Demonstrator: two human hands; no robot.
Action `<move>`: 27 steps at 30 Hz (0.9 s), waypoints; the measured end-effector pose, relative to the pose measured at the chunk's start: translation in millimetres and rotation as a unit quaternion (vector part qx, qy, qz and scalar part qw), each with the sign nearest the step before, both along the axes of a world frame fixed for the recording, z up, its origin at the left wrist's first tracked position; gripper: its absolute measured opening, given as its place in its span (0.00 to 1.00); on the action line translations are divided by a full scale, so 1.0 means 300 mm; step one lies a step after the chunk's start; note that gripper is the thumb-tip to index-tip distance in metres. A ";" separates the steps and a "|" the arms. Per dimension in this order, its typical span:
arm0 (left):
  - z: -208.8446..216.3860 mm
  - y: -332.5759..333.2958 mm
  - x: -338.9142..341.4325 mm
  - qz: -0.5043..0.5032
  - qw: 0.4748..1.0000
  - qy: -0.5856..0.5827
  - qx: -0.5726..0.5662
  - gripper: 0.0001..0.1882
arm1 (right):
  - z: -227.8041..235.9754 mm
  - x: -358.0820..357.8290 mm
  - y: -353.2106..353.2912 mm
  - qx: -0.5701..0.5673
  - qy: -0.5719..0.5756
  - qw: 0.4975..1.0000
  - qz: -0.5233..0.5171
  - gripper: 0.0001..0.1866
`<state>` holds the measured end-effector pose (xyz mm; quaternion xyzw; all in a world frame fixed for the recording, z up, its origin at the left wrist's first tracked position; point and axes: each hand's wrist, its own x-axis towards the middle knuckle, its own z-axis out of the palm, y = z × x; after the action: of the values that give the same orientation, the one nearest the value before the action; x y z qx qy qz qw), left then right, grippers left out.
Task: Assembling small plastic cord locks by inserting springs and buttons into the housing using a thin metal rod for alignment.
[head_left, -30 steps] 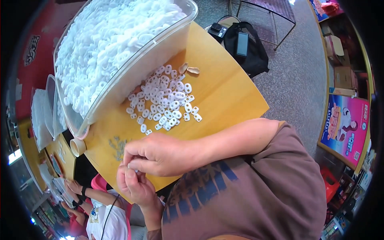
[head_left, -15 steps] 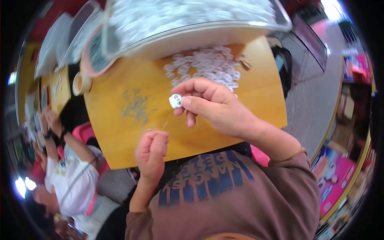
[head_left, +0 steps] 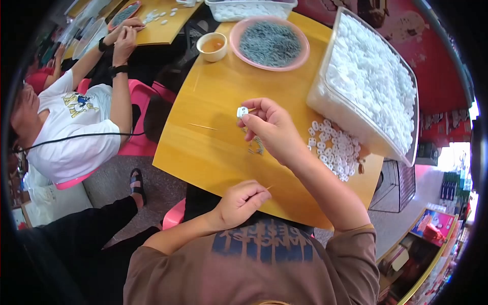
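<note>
My right hand (head_left: 277, 133) is raised over the table, pinching a small white plastic piece with dark holes (head_left: 242, 112) between thumb and fingers. Lower down, near the table's front edge, my left hand (head_left: 241, 204) is closed, its thumb against the curled fingers. The tip of a thin wooden toothpick (head_left: 270, 187) sticks out of it. A loose scatter of small grey bits (head_left: 257, 148) lies partly hidden behind my right hand. Beside my right forearm is a pile of white oval pieces with holes (head_left: 329, 148). Another toothpick (head_left: 203, 126) lies on the tabletop.
A large clear bin of white pieces (head_left: 325, 93) stands at the right. Farther back are a pink bowl of grey bits (head_left: 305, 49), a cream cup with amber contents (head_left: 212, 44) and another bin (head_left: 252, 10). At the left, a person in white (head_left: 89, 127) works at another table.
My view has swung left, bringing the pink bowl and neighbouring person further in. My right hand still pinches the white piece; my left hand has turned, its fist now pointing right.
</note>
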<state>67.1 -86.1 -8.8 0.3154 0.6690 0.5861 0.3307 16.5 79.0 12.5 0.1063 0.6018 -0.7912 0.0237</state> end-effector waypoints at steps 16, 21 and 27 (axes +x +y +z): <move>-0.037 -0.021 -0.048 -0.049 0.996 -0.040 0.065 0.07 | -0.020 -0.122 0.016 0.299 0.010 0.954 -0.028 0.20; -0.039 -0.019 -0.051 -0.061 0.995 -0.046 0.068 0.07 | 0.001 0.175 0.052 0.333 -0.017 0.942 -0.025 0.13; -0.013 -0.005 -0.046 -0.074 0.995 -0.047 0.035 0.08 | -0.054 0.402 0.082 0.311 -0.019 0.945 -0.100 0.11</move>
<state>53.2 -87.6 -12.8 0.3477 0.6063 0.5973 0.3933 137.1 103.6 -3.6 0.1830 0.8035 -0.5609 -0.0785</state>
